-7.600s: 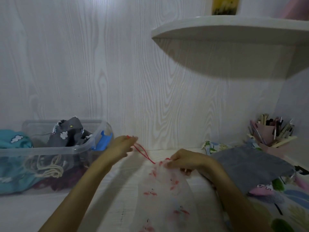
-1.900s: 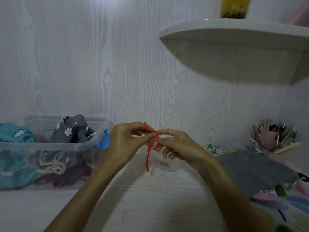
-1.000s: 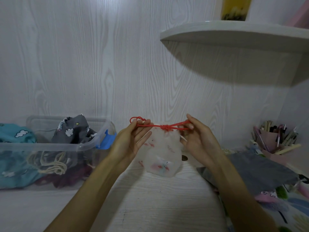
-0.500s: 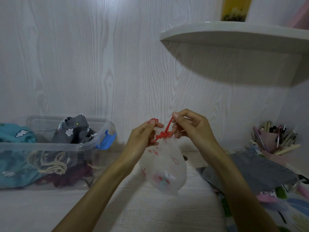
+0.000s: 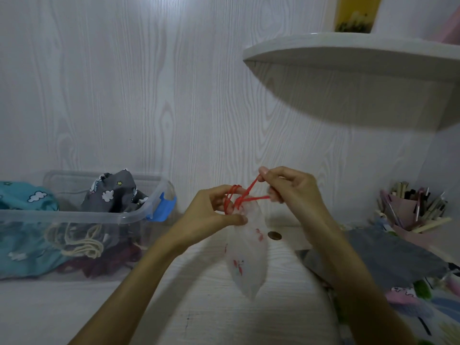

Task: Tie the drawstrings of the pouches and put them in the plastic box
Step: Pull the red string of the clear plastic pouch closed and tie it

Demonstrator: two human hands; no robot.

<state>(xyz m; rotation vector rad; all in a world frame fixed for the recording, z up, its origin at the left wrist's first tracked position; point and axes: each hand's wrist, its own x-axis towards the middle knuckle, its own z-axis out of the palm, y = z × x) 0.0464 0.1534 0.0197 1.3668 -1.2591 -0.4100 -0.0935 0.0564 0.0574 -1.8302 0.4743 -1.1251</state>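
Observation:
A white pouch (image 5: 247, 260) with small red prints hangs in the air above the desk, its mouth gathered by a red drawstring (image 5: 242, 197). My left hand (image 5: 211, 212) pinches the pouch's neck, with a loop of the string around its fingers. My right hand (image 5: 291, 188) holds the string's other strands, pulled up and to the right. The clear plastic box (image 5: 74, 216) stands at the left, holding a grey cloud-print pouch (image 5: 112, 195), a teal pouch (image 5: 22, 200) and others.
A grey pouch (image 5: 388, 255) lies flat at the right on patterned fabric (image 5: 423, 307). A pink holder of pens (image 5: 413, 212) stands at the far right. A white shelf (image 5: 361, 61) juts out overhead. The wood-grain wall is close behind.
The drawstring was pulled tight sideways a second ago; since then my hands came together. The pouch now hangs narrower, with the left fingers looped in the string and the right pulling strands upward.

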